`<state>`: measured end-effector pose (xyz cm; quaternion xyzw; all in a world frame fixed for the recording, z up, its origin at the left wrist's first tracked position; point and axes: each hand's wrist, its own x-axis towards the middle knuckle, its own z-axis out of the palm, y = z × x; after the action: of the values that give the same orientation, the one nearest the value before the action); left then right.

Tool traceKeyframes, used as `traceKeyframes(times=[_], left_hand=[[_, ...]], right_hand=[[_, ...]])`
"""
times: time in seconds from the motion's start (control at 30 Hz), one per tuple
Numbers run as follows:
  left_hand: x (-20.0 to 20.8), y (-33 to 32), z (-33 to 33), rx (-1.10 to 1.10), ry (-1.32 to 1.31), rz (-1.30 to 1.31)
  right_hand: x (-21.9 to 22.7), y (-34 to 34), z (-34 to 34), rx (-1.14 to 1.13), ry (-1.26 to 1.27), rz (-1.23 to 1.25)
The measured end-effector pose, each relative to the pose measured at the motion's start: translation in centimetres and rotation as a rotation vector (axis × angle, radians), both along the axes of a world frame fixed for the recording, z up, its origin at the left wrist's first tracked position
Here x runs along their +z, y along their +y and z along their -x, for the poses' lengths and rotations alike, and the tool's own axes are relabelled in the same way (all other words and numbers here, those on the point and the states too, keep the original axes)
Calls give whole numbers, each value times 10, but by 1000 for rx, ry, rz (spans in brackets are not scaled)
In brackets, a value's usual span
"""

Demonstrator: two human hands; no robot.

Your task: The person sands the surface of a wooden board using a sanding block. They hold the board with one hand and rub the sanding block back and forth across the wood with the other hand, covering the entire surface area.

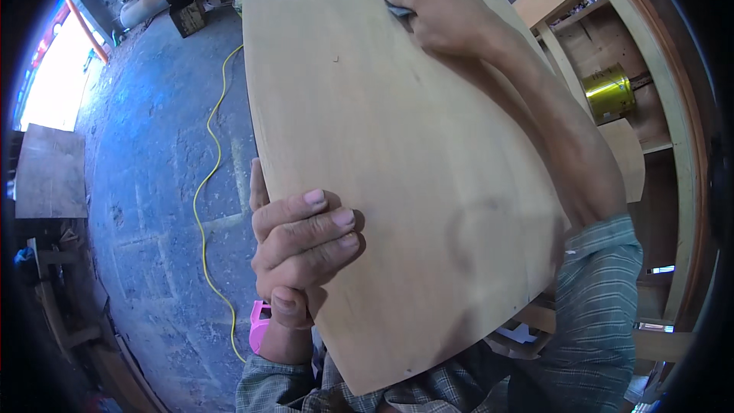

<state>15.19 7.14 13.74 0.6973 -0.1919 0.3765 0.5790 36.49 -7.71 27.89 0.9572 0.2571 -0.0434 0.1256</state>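
A broad, pale wooden panel (pixel 390 145) fills the middle of the view, its near end close to my body. My left hand (pixel 302 241) is closed round the panel's left edge, with the fingers curled onto the face. Far up on the same face, my right hand (pixel 447 14) presses a dark piece of sandpaper (pixel 399 11) flat against the wood near the far end. Part of the sandpaper is hidden under the fingers. A small chip (pixel 336 59) lies on the panel between the two hands.
On the left, a yellow cord (pixel 203 218) snakes over the concrete floor (pixel 153 183). An air compressor (pixel 145 8) stands at the far left. To the right, a wooden cabinet frame (pixel 657 53) holds a yellow-green can (pixel 608 93). A loose board (pixel 52 172) leans near the bright doorway.
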Motion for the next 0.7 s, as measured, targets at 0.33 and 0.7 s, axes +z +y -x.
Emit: traceKeyframes(times=[0.33,0.7], left_hand=[[1,-3,-3,5,-13,10],[4,-8,-6,2,-22,27]], right_hand=[[-36,-26,10,306,-217,-480],[-34,-25,-8,100,-59,-426]])
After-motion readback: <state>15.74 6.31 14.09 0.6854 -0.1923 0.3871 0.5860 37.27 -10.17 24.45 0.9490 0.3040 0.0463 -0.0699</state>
